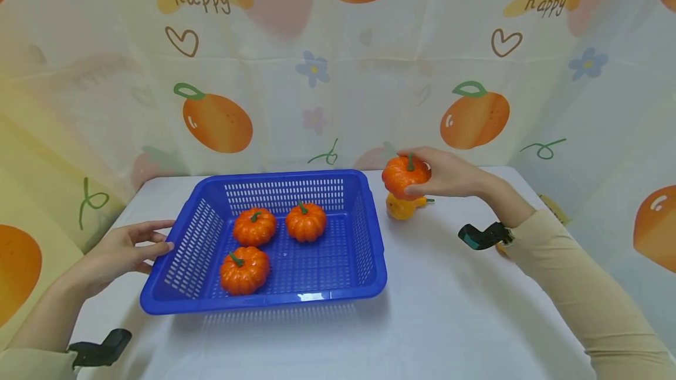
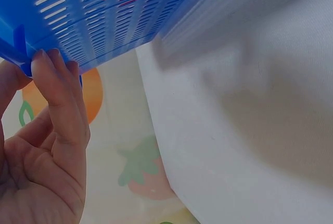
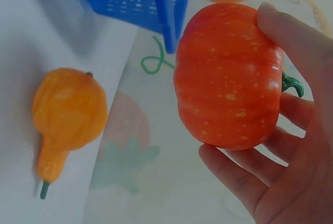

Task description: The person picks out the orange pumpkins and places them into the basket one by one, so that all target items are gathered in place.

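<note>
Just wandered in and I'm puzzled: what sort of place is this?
Probably a staged tabletop set, not a kitchen: a fruit-printed cloth backdrop surrounds a white-covered table holding a blue slotted plastic basket and small orange toy-like pumpkins.

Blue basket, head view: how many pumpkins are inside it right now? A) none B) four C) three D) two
C. Three orange pumpkins lie on the floor of the blue basket; a fourth pumpkin is outside it, gripped by the right hand above the table, while the left hand touches the basket's left rim.
</note>
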{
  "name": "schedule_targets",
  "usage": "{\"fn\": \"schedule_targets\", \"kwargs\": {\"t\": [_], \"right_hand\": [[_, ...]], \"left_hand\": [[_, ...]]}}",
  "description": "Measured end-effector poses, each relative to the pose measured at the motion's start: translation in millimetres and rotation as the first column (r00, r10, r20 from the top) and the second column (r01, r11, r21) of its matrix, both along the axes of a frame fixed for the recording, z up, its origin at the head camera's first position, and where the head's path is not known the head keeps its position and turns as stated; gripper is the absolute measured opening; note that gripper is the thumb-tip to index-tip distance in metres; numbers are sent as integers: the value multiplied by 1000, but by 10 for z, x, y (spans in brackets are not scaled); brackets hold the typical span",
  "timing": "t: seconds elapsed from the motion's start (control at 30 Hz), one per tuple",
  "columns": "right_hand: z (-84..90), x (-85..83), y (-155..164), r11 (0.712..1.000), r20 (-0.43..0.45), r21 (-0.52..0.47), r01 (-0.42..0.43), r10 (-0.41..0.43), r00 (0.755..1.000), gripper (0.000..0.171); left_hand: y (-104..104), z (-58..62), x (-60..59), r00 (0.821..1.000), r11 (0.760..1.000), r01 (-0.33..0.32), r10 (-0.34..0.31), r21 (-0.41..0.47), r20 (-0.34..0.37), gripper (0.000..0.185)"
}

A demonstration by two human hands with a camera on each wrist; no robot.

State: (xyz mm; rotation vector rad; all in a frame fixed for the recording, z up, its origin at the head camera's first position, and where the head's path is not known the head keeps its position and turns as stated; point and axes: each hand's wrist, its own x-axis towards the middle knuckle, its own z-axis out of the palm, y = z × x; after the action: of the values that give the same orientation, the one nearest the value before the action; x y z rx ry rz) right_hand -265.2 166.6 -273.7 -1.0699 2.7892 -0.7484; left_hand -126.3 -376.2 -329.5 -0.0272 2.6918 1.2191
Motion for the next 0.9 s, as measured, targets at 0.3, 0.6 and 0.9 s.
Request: {"fn": "schedule_targets", "kwargs": {"t": [0.3,0.6,0.9], "right_hand": [[91,73,-241,999,13,3,-41,40,999,73],[112,79,-515,986,-13,27,-167,167,986,65],[131,136,-787,971,-46,82,-226,230,972,69]], "left_hand": [[11,-19,4,1000,1000,-2,2,-6,5,67],[26,-13,7,1000,1000,-3,3,-5,7,67],[27,-18,8,1000,1000,-8,8,-4,14,67]]}}
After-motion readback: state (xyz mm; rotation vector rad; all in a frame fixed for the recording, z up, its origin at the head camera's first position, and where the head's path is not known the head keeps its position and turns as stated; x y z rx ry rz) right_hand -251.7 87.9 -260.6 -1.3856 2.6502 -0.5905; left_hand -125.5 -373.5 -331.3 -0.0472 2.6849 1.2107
